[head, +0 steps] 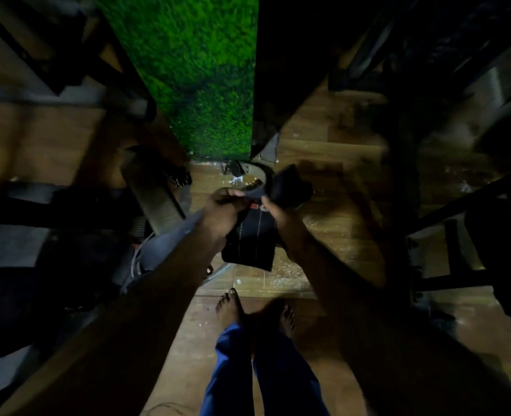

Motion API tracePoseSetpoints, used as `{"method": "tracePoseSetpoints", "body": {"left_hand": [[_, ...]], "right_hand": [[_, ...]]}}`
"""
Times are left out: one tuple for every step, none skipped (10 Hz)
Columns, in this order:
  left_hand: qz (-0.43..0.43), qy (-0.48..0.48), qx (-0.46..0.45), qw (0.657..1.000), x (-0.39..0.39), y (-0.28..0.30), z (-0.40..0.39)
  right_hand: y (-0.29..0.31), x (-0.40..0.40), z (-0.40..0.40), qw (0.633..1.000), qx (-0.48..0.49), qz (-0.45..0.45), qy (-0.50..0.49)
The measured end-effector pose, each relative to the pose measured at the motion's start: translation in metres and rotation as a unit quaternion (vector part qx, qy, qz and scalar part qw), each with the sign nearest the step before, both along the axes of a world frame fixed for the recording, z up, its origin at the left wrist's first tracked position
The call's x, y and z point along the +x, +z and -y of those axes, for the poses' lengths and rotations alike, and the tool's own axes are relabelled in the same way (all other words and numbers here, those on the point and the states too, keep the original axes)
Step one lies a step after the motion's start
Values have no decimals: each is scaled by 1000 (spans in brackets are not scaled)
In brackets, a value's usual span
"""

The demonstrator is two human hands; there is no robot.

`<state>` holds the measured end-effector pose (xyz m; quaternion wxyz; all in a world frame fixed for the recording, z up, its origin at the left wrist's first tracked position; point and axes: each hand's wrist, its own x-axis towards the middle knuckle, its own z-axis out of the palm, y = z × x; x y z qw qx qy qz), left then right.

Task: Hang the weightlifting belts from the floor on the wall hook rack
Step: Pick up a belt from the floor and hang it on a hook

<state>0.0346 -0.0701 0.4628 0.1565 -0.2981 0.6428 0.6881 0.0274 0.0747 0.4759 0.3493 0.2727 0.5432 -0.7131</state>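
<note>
Head view: the left hand (222, 210) and right hand (273, 211) both grip a black belt (252, 235), fingers curled around its upper edge. A second belt (255, 175), apparently tan, lies on the wooden floor (323, 223) beyond.

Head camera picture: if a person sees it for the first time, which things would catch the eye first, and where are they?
The bright green grass-like panel at top centre stands out most in the dark room. Below it, at the centre, the left hand and the right hand hold a black belt with pale stitching above the wooden floor. Another belt lies curled on the floor behind, and two bare feet show at the bottom.
</note>
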Motion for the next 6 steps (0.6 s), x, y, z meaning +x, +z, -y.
{"method": "tracePoseSetpoints", "body": {"left_hand": [[-63, -16, -8, 998, 9, 76, -4], [-94, -9, -32, 995, 21, 129, -4], [-90, 29, -26, 995, 35, 179, 3], [-56, 81, 1, 995, 46, 225, 18], [-43, 85, 21, 995, 49, 276, 33], [-105, 97, 21, 990, 44, 326, 38]], "right_hand": [[29, -16, 0, 997, -29, 59, -34], [79, -17, -4, 999, -7, 41, 6], [131, -15, -2, 999, -4, 16, 32], [175, -4, 7, 992, 35, -71, 102], [222, 6, 9, 965, 44, -147, 213], [268, 6, 12, 945, -2, -157, 287]]}}
